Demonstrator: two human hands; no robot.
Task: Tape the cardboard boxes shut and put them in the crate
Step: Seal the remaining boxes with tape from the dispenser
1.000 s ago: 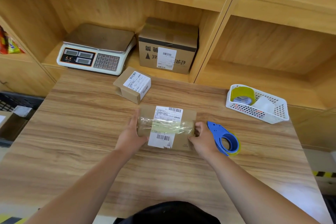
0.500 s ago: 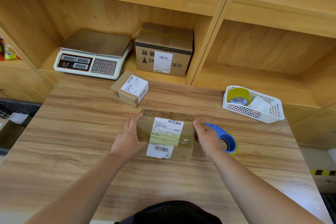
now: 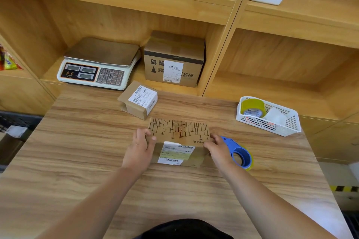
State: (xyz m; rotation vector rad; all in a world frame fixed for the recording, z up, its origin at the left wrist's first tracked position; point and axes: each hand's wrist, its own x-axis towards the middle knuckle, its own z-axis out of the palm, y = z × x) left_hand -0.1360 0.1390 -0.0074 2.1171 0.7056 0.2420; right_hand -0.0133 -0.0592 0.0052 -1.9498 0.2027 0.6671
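Box (image 3: pixel 178 132) sat at frame centre, tipped up; left hand (image 3: pixel 138 151) and right hand (image 3: pixel 218 151) each curled round one end. Tape showed across label; crating not yet done. Second box (image 3: pixel 138 101) waited behind, crate (image 3: pixel 19 120) at left edge.

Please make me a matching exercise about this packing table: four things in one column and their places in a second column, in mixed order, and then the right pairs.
Things
1. weighing scale
2. blue tape dispenser
3. yellow tape roll
4. printed box

Places
a. inside the white basket
b. on the shelf, left of the big carton
c. on the table, beside the right hand
d. held between the left hand and the right hand

Pairs: 1-b, 2-c, 3-a, 4-d
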